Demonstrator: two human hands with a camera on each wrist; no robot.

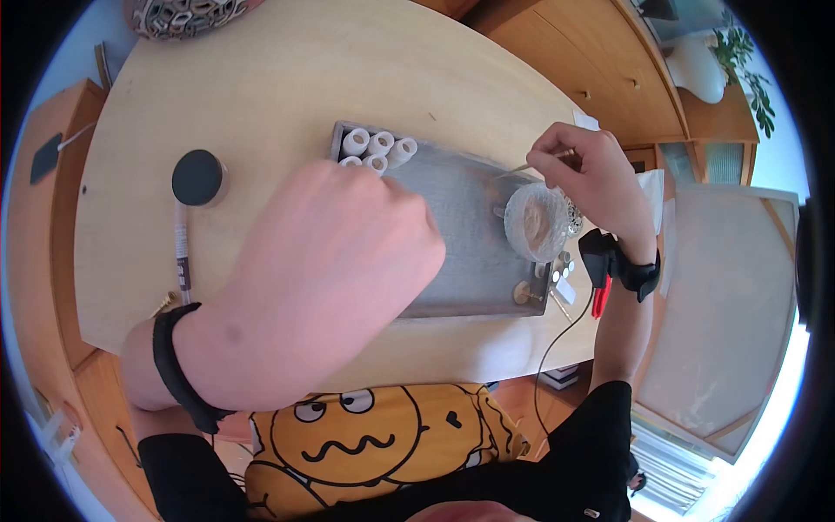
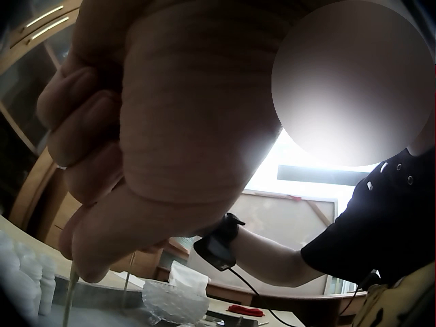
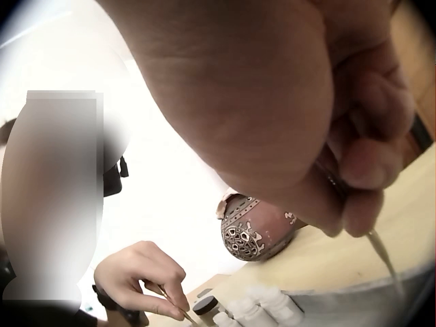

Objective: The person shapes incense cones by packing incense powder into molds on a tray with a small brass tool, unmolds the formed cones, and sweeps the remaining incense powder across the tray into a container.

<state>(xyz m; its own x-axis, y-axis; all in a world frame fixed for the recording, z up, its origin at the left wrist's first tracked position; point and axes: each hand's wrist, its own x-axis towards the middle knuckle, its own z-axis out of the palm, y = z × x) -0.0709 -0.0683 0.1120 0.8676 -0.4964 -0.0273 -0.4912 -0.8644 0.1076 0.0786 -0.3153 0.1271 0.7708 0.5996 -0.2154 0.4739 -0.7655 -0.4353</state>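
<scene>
My left hand [image 1: 357, 235] is over the left part of a grey tray [image 1: 474, 306], its back toward the head camera. In the left wrist view its thumb and fingers pinch a thin stick [image 2: 70, 300] that points down. My right hand [image 1: 596, 174], at the tray's far right corner, pinches a slim tool [image 3: 383, 252] with a pale tapered tip; its exact kind I cannot tell. Just below that hand, a clear textured glass bowl [image 1: 522, 239] with something pale brown inside stands at the tray's right side. White bottles [image 1: 402, 152] cluster in the tray's far left corner.
On the left of the table lie a dark-lidded jar [image 1: 198, 177] and a slim marker-like tube [image 1: 182, 252]. A patterned round vase [image 3: 252, 228] stands at the table's far edge. A small gold-coloured disc [image 1: 523, 292] sits in the tray's near right corner; a red item [image 1: 601, 300] lies beyond it.
</scene>
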